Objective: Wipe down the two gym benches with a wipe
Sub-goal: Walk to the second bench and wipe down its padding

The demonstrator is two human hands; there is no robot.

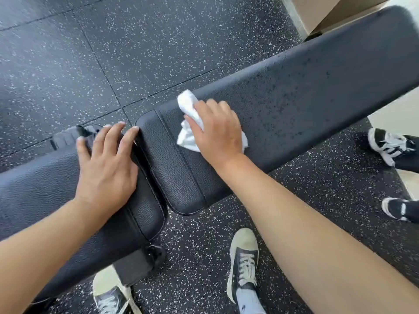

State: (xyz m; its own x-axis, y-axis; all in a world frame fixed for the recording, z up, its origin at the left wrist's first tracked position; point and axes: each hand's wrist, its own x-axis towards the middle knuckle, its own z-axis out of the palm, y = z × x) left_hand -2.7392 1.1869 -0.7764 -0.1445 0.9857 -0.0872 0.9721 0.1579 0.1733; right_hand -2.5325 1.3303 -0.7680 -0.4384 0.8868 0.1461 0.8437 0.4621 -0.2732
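The floor is black rubber tile flecked with white, and it lies bare along the far side of both benches. The right bench is a long black pad running from the middle of the view up to the top right corner; its grained skin is dotted with dark wet specks past my hand. Its near end is rounded, with a stitched seam across it. The left bench is the same black leather, and its rounded end sits just beside the other's, a narrow gap between them. A cardboard box stands near the far end of the right bench. My own shoes are on the floor at the near side, and another person's black-and-white sneakers stand near the right bench's near edge. My left hand lies flat on the end of the left bench, grip open, fingers spread, fingertips reaching its far edge. My right hand presses the white wipe, crumpled, onto the right bench near its far edge, fingers curled over it.
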